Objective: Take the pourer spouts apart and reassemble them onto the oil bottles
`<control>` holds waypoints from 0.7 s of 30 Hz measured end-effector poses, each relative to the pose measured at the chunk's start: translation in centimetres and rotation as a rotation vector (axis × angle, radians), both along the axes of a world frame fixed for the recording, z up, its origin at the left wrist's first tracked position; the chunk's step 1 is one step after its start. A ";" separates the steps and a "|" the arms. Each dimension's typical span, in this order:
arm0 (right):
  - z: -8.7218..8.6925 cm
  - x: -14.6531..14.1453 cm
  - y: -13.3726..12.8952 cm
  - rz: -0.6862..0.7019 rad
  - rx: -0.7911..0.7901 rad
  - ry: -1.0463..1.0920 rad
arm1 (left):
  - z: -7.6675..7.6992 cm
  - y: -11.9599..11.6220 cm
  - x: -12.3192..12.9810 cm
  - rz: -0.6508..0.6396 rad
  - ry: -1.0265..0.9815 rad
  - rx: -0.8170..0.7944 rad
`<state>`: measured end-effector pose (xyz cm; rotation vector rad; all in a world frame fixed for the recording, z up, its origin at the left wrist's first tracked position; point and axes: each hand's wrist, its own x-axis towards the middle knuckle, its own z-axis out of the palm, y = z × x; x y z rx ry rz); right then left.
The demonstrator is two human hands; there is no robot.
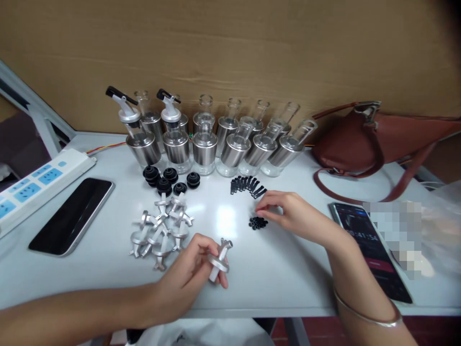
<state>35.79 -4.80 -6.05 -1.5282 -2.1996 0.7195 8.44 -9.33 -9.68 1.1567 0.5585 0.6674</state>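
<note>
My left hand is closed around a silver pourer spout with a round flange, held tilted above the table's front part. My right hand has its thumb and fingertips pinched together just over a pile of small black caps; whatever they may hold is too small to make out. Behind those fingers lies a fanned row of black flip levers. To the left of my left hand, several more silver pourer spouts are heaped. Black ribbed stoppers sit behind that heap.
Two rows of glass bottles with metal sleeves stand at the back; two front-left ones carry pourers. A power strip and phone lie left. At right are a brown bag and another phone. Cardboard rises behind.
</note>
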 end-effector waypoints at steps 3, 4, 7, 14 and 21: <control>-0.5 -0.5 0.1 -0.009 0.017 -0.015 | -0.2 0.3 0.0 0.013 -0.007 0.107; -0.7 -0.5 0.1 -0.019 0.028 -0.029 | -0.2 0.4 0.0 0.011 -0.009 0.134; -0.7 -0.5 0.2 -0.070 0.086 -0.087 | -0.2 0.5 -0.1 -0.007 0.026 0.113; -0.3 -0.4 -0.1 -0.054 0.052 -0.101 | -0.4 0.3 -0.6 -0.087 0.067 -0.072; -1.3 -0.4 0.2 -0.118 0.144 -0.210 | -0.2 0.4 -0.7 -0.092 0.118 -0.049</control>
